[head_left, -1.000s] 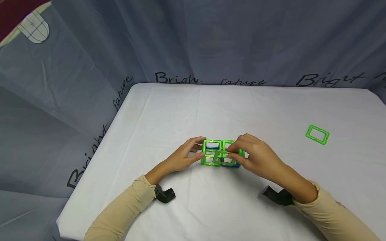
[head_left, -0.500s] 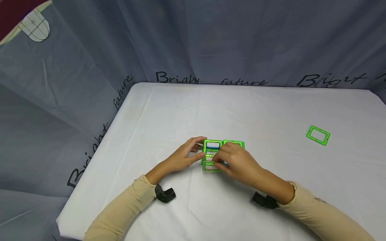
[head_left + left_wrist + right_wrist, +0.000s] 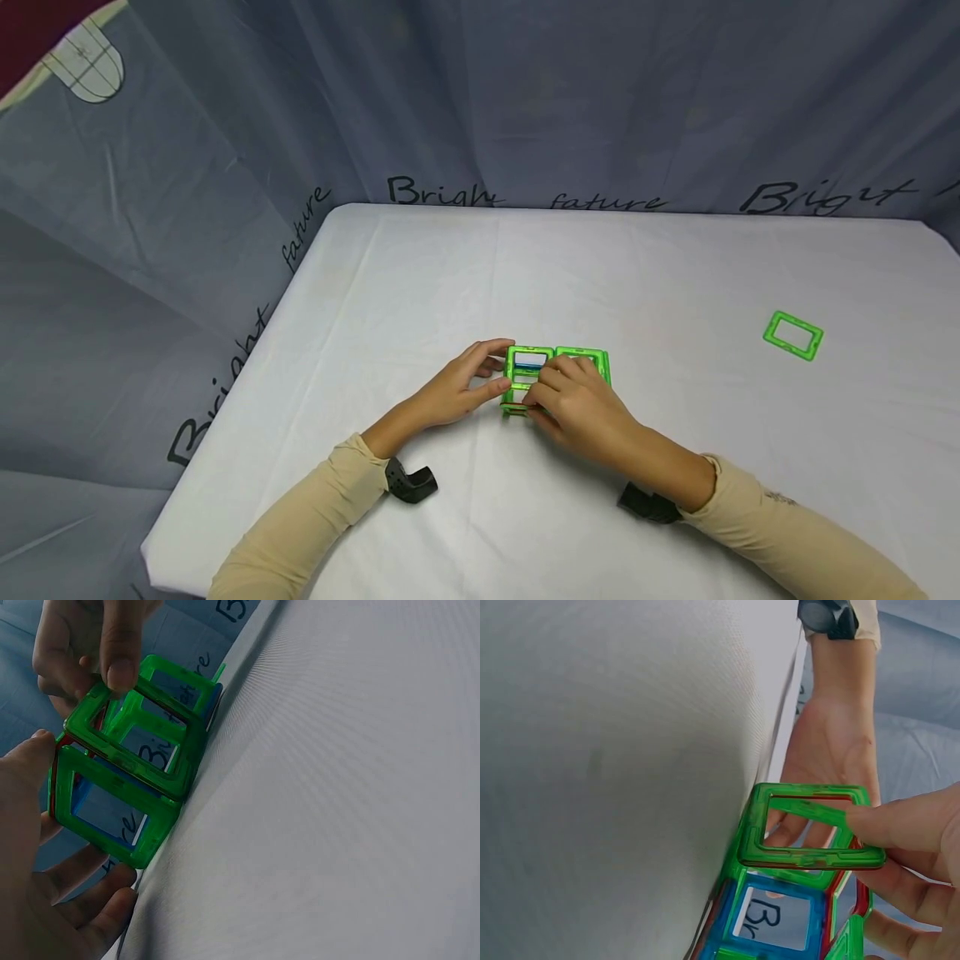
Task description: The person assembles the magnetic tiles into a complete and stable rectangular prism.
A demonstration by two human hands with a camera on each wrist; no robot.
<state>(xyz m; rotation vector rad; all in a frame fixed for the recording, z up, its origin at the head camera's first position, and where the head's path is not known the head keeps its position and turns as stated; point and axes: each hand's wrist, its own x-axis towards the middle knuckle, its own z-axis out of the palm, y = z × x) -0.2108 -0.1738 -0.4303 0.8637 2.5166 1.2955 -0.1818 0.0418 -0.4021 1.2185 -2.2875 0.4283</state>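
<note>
A low box of see-through magnetic tiles [image 3: 582, 352] stands on the white table, mostly green rectangular frames with red edges. A blue tile [image 3: 819, 919] forms part of its near side in the right wrist view. My left hand [image 3: 453, 393] holds the box's left side, thumb toward the near corner and index finger at the far one. With my right hand [image 3: 588, 414] I pinch a green rectangular tile [image 3: 814, 860] by its edge. That tile lies against the near left of the box. In the head view the right hand covers the box's near right part.
One loose green rectangular tile [image 3: 799, 322] lies flat on the white tabletop [image 3: 637, 283], far to the right. Grey cloth with lettering [image 3: 600, 108] hangs behind the table and along its left. Black wrist cameras [image 3: 411, 485] sit beneath both wrists.
My right hand has moved left across the box with the green tile, down to the near left side. The tile has tipped from slanted to nearly edge-on. The left hand stays put.
</note>
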